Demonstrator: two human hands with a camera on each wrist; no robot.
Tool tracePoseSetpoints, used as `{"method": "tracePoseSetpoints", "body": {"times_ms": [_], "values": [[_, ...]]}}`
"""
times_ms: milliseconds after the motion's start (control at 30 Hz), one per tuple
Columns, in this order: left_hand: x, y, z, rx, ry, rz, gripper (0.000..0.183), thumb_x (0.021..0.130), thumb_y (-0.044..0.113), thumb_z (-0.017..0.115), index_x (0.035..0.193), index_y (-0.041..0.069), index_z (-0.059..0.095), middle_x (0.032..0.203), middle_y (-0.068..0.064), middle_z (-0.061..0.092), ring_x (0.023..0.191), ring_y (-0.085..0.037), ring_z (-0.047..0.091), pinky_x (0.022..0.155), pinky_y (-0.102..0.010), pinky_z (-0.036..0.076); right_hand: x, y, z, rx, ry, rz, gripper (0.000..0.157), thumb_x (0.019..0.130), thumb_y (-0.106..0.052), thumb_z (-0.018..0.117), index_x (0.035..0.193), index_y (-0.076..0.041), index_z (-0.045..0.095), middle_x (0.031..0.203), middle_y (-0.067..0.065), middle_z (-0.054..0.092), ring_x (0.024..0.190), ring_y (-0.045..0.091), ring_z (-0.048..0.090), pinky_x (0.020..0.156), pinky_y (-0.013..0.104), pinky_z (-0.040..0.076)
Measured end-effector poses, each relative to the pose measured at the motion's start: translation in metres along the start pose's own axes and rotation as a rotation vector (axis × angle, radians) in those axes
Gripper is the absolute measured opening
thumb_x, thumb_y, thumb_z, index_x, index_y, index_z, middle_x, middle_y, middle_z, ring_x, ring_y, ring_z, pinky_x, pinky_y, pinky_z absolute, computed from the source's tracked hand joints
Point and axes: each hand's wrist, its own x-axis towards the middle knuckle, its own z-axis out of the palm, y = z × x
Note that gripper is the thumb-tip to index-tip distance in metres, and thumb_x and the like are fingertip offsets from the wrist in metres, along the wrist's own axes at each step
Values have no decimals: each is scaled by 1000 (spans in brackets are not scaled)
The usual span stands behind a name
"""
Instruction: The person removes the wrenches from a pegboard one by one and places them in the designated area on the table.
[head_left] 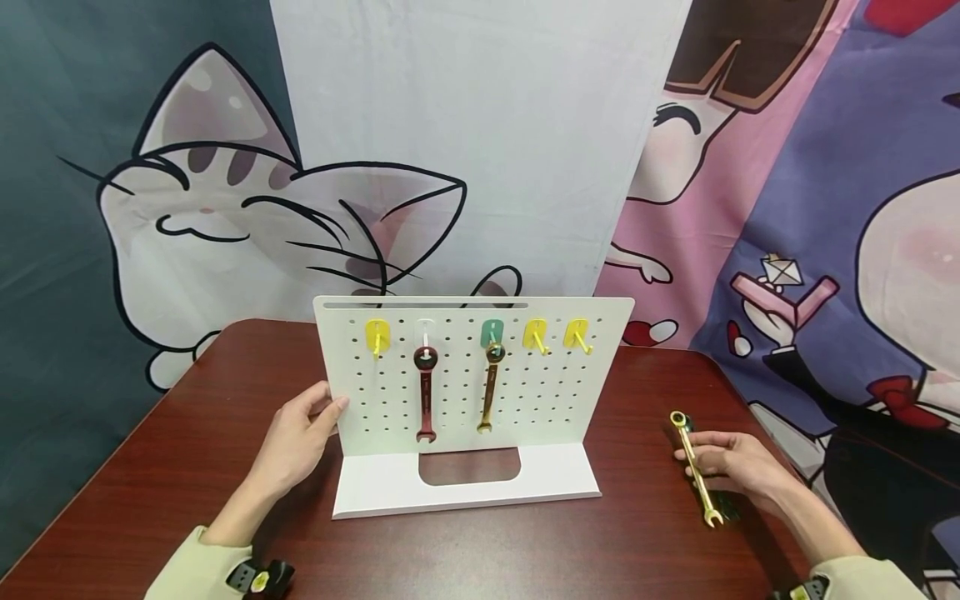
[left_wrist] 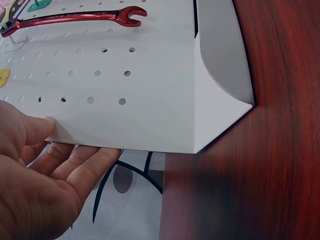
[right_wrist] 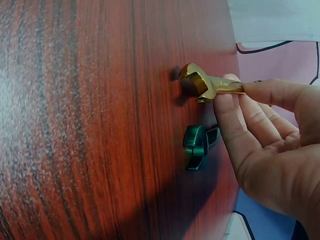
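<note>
My left hand [head_left: 296, 437] holds the left edge of a white pegboard stand [head_left: 457, 417], thumb on the front and fingers behind. Between thumb and fingers, my right hand [head_left: 738, 467] pinches a gold combination wrench [head_left: 697, 475], its open end towards me. Under that hand lies a green wrench [right_wrist: 196, 147] on the table, mostly hidden by the fingers in the head view. From a clear hook on the board hangs a red wrench [head_left: 426, 396]. Another gold wrench [head_left: 490, 387] hangs slightly slanted from a green hook [head_left: 491, 332].
Yellow hooks [head_left: 377, 335] are at the board's left, with two more yellow hooks [head_left: 576, 335] at its right, all bare. The stand's base sits on a dark red wooden table [head_left: 525, 550]. A printed cloth [head_left: 480, 150] hangs behind the table.
</note>
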Motion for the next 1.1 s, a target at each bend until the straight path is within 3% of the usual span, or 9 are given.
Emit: {"method": "tracePoseSetpoints", "body": {"times_ms": [433,833,1100], "values": [[0,0,0,2,3,5,27,111,14,57,134,3,64,129,-24,72,112,-35,74,89,-44,63,0,-2,3,-13,21,1,50,99,-1,63,141,21,47,112,5,80,93,15,76,81,36,64],[0,0,0,-5,-2,0,28,111,14,56,135,2,64,131,-25,71,113,-36,74,89,-44,63,0,-3,14,-45,169,15,48,95,1,68,136,22,53,104,5,79,87,10,74,78,33,64],[0,0,1,-10,-3,8,27,111,14,56,134,2,64,131,-25,71,114,-36,74,90,-43,62,0,-6,18,-36,202,10,47,95,1,70,133,23,54,99,4,78,85,8,74,76,30,64]]}}
